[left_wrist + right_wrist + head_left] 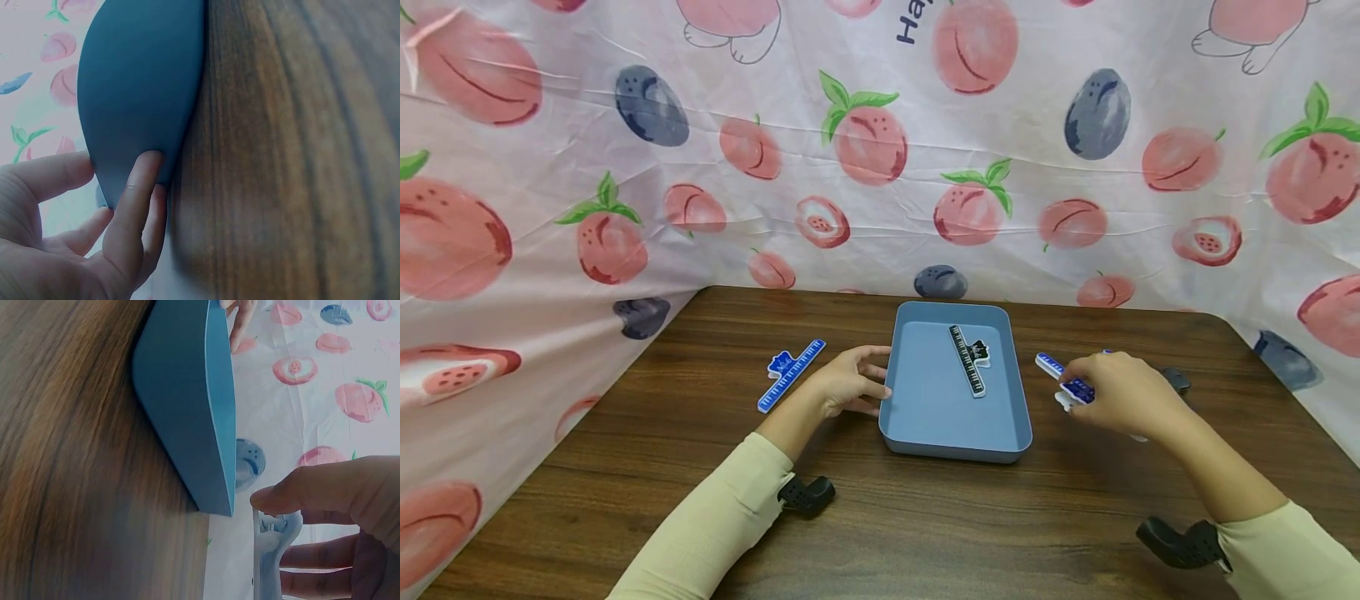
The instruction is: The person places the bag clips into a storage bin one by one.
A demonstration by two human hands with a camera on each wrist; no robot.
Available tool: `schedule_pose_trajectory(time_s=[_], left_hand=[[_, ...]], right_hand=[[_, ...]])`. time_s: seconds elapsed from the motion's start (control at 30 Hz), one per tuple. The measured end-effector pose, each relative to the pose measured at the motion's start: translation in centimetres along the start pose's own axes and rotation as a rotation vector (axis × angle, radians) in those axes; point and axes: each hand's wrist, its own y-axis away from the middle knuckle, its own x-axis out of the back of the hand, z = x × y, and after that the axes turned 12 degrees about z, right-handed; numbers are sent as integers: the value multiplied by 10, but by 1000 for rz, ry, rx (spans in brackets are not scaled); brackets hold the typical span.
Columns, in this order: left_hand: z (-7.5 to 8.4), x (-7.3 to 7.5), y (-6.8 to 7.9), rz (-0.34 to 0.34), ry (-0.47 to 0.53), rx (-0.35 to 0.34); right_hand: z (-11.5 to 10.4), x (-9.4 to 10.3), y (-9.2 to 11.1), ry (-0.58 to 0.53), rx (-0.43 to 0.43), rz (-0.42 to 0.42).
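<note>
A blue rectangular tray [917, 421] stands on the table. Against the outside of its left wall rest the spread fingertips of my left hand [848, 383], its thumb close to the rim. In the tray lies a black-and-white music clip [967, 360] with a piano-key strip. To the right of the tray, my right hand [1122, 392] pinches a blue-and-white music clip [1078, 390] between thumb and fingers. The right wrist view shows the pale side of that clip [269, 556] under the thumb. The hand hides much of it.
Left of my left hand, another blue piano-key clip [792, 375] lies on the brown wooden table [925, 533]. Beyond my right hand sits a small dark object [1176, 381], partly hidden. A peach-print cloth [865, 217] hangs behind the table.
</note>
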Motion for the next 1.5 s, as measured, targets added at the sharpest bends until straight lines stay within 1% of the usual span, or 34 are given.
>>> schedule_pose_trajectory(time_s=[0.13,0.53,0.7,0.87,1.07,1.23,1.5], left_hand=[[0,0,-1,1,-4,-6],[0,0,0,3,-4,7],[0,0,0,-5,-7,-4],[1,0,0,-9,-9,-6],[1,1,0,4,-3,6],[0,1,-1,2,0,7],[0,1,-1,0,1,3]], right_hand=[[-9,-2,-10,1,2,-12],[-29,-12,-40,4,1,-58],[-34,-14,-47,-17,5,-52],[-36,-18,-55,-40,26,-47],[-41,-24,-65,-68,43,-63],[-45,-28,-76,-77,60,-69],[-51,-33,-92,-79,46,-76]])
